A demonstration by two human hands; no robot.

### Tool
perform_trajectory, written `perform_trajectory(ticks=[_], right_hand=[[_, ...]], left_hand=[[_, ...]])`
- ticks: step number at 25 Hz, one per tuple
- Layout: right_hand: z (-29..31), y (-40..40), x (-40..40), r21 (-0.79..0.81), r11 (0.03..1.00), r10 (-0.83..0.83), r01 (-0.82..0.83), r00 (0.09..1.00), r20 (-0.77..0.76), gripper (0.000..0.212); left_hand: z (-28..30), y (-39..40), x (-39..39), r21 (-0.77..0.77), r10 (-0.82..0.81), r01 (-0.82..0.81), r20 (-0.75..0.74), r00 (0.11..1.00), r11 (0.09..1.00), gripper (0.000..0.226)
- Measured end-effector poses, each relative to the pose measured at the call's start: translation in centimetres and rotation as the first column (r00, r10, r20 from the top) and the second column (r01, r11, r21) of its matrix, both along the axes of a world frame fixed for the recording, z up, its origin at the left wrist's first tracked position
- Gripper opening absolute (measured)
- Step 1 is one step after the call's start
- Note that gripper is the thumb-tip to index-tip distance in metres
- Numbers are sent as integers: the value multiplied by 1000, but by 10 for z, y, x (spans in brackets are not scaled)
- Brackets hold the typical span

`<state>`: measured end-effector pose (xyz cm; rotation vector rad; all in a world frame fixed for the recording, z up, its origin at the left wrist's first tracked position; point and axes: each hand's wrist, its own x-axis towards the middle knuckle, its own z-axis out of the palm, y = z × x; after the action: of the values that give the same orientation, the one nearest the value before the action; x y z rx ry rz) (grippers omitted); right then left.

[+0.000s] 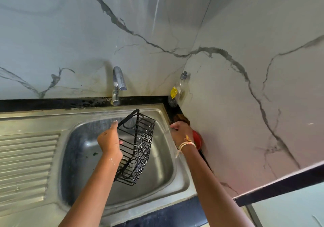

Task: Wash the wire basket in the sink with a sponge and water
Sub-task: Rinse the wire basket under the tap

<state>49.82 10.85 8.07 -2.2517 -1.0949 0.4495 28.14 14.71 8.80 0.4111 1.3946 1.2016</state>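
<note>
In the head view, one black wire basket (135, 147), one steel sink (178, 174), one tap (118, 84), one clear bottle (177, 93) and two hands are counted. No sponge can be made out with certainty.

The left hand (109, 141) is raised over the basin, its forearm reaching up from the lower edge, and its grip is closed round the rim of the basket. White flecks are seen on the fingers and wrist. The basket is held tilted above the middle of the basin, one corner pointing up toward the tap and the lower end hanging near the basin floor; whether it touches the floor cannot be told.

The right hand (181, 133) is stretched to the right rim of the sink, near the wall corner, with threads tied round its wrist. Its fingers are curled downward beside a brown object (182, 117) and a red object (197, 139); whether its grip holds anything cannot be told.

The basket is seen to be empty. Inside the basin, a few dark specks are seen on the wet floor. The bottle stands on the black table (52, 104) in the corner behind the sink.
</note>
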Motion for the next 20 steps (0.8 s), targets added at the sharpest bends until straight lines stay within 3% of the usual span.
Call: perform_trajectory(ticks=[7, 16, 20], right_hand=[[-3, 59, -61, -38, 954, 291, -297, 948, -128, 26], [-32, 144, -96, -36, 947, 308, -319, 934, -180, 21], [-33, 182, -110, 121, 943, 329, -309, 920, -213, 28]], left_hand=[[5, 15, -16, -5, 40, -40, 3, 999, 999, 33], [-9, 49, -52, -169, 107, -104, 8, 994, 980, 21], [-12, 60, -61, -220, 141, -128, 46, 989, 967, 20]])
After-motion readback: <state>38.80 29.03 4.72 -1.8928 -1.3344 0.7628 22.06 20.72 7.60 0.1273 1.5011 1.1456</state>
